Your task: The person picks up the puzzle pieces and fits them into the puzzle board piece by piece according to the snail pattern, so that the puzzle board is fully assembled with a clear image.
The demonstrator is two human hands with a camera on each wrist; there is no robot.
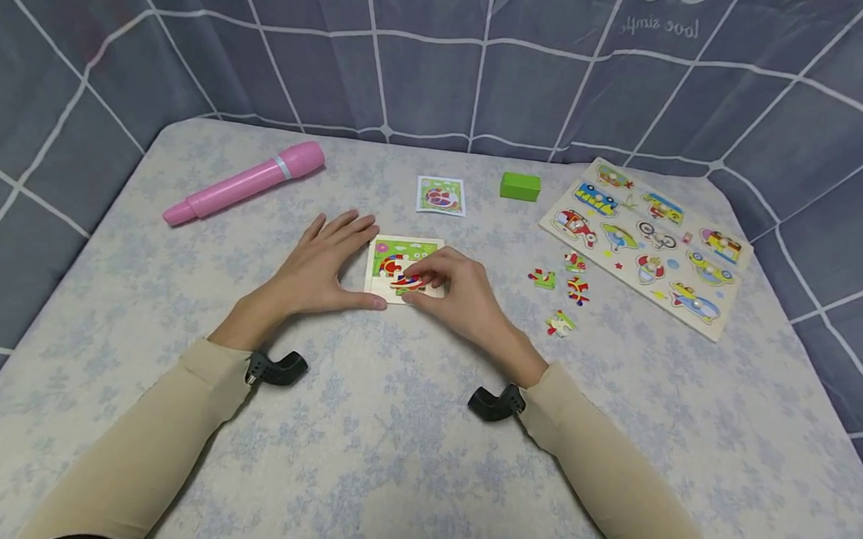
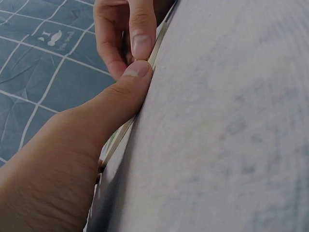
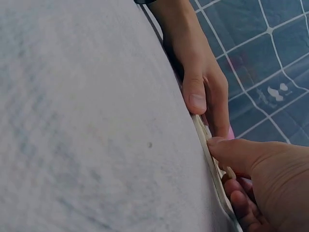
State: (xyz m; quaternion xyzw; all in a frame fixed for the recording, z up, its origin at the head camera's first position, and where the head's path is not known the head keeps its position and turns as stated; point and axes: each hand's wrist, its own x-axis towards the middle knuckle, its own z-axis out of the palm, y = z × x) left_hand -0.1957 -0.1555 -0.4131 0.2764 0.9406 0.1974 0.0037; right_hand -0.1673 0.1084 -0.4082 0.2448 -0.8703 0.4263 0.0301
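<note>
A small square wooden jigsaw puzzle with a pale frame and a green, red and white picture lies mid-table. Beside its left edge rests my left hand, fingers stretched out and thumb at the near left corner. My right hand bends over the right part, its fingers and thumb holding a puzzle piece; the piece's wooden edge shows in the right wrist view. Fingers hide part of the picture. In the left wrist view the left thumb sits at the frame's edge.
Several loose puzzle pieces lie right of my right hand. Behind them is a large vehicle puzzle board. A green block and a picture card stand toward the back, a pink marker-shaped tube at back left. Grid-patterned cloth borders the table.
</note>
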